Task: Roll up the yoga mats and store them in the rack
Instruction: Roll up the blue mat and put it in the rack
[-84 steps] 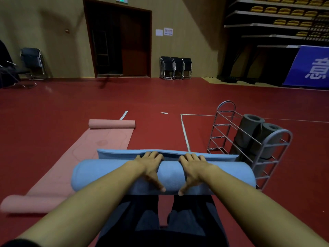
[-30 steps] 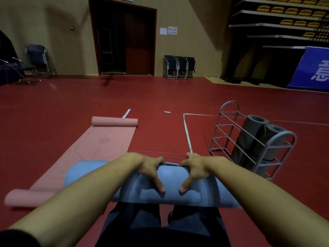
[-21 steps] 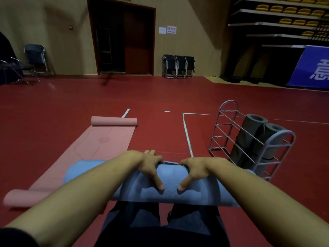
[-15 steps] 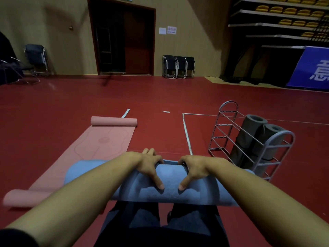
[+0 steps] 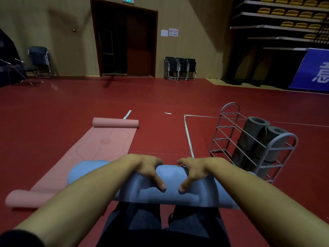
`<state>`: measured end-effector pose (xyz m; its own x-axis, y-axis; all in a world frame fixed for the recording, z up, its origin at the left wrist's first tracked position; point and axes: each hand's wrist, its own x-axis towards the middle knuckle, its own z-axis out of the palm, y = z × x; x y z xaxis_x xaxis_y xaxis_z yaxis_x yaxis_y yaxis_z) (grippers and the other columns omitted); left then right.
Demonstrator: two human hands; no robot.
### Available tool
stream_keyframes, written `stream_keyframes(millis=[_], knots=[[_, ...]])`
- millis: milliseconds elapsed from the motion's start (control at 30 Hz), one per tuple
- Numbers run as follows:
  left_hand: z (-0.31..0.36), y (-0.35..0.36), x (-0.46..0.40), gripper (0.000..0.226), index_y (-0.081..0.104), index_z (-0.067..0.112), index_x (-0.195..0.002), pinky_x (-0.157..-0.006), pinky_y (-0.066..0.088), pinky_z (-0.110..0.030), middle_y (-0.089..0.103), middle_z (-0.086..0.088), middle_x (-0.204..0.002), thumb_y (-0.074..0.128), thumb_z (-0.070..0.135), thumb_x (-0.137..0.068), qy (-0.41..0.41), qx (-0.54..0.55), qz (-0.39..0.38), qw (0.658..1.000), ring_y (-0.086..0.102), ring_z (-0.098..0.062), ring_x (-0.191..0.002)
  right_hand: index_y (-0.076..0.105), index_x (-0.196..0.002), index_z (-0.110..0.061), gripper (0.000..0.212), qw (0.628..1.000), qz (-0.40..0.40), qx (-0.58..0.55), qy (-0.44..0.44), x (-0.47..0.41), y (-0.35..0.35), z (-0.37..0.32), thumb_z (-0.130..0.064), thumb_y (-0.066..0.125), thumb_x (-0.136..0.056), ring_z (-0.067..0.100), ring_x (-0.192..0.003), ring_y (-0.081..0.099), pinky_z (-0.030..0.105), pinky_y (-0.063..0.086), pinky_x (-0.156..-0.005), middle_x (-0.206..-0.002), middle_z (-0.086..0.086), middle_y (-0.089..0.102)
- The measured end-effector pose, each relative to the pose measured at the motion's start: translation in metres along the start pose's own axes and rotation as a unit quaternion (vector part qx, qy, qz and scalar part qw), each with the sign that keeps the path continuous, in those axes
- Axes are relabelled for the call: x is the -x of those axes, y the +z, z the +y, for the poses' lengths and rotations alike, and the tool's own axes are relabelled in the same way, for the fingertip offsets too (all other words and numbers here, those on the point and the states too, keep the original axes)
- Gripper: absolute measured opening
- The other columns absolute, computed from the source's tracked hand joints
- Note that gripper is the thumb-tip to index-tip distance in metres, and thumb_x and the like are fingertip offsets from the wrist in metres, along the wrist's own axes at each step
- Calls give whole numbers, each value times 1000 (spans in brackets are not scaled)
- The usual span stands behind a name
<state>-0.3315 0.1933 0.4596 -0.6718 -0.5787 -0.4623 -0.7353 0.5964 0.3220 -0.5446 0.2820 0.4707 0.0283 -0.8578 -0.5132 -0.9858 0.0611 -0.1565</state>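
The flat blue strip that lay ahead of the roll a few seconds ago is gone: the blue mat is now wound into a full cylinder, and the fingers have curled from flat pushing to clutching over its far side. That suggests the rolling of this mat is done and the lift toward the rack comes next. The left hand and right hand sit side by side on the roll's middle, each grip closed round it with fingers hooked over the top and thumbs pressed on the near face. The roll lies crosswise over the person's knees, low above the floor. The rack stands to the right, two grey mats already in it. The pink mat lies mostly flat on the left, unrolled but for its curled ends.
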Motion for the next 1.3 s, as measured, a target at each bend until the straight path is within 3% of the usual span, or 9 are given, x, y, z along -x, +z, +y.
stream_keyframes(millis=[300,433,567,800,867,967,1067,1133,1300], knots=[[-7,0,1,88,52,38,-144,-101,46,-26,61,22,-127,88,63,-68,62,10,18,998,60,-8,-114,3,-162,-32,150,994,69,35,-71,-27,24,-43,-86,79,-44,24,-153,25,56,12,-125,-168,-4,22],[-16,3,-3,90,53,34,-145,-101,43,-24,60,20,-132,87,65,-68,63,23,42,997,59,-8,-116,11,-162,-31,155,995,68,30,-64,-34,25,-42,-93,74,-34,25,-146,39,48,35,-119,-162,-3,35],[-23,7,-5,89,53,32,-142,-105,44,-27,59,17,-131,87,65,-68,47,49,57,996,58,-9,-118,31,-154,-33,130,988,119,66,-73,-30,25,-43,-88,77,-45,28,-130,52,48,44,-109,-142,-1,52],[-20,0,-18,76,54,42,-137,-116,35,-45,57,7,-139,54,87,-76,-4,87,314,945,50,-22,-134,30,-154,-12,131,902,362,228,-51,-35,21,-37,-77,82,-52,32,-127,46,52,35,-106,-143,6,45],[-9,-2,-19,76,49,29,-141,-118,27,-42,46,1,-145,65,73,-82,-75,149,428,888,38,-26,-140,37,-150,-8,130,870,426,247,-32,-37,19,-35,-70,87,-48,34,-125,48,55,34,-107,-141,10,49],[3,-11,-15,99,39,18,-147,-120,21,-46,27,-10,-157,76,72,-73,-223,351,553,722,25,-34,-147,44,-146,-3,123,830,493,261,-6,-35,17,-33,-55,93,-46,38,-126,50,59,34,-108,-140,16,51],[-4,-20,-18,145,15,13,-155,-118,30,-55,22,-13,-159,80,85,-46,-310,618,472,546,33,-41,-143,46,-147,-2,108,799,538,267,17,-33,17,-29,-39,92,-57,42,-132,48,62,31,-110,-144,20,51],[-5,-27,-13,148,20,16,-152,-109,37,-67,36,-12,-153,83,86,-39,-256,761,386,454,50,-44,-130,46,-147,-2,92,770,569,288,14,-35,17,-25,-28,86,-68,42,-133,48,63,32,-110,-145,21,50],[4,-28,-5,107,48,5,-143,-111,33,-73,49,-26,-139,75,78,-70,-180,863,207,425,47,-48,-135,54,-142,-5,44,687,617,380,-53,-44,21,-12,-12,48,-99,39,-130,55,60,39,-108,-141,19,58]])
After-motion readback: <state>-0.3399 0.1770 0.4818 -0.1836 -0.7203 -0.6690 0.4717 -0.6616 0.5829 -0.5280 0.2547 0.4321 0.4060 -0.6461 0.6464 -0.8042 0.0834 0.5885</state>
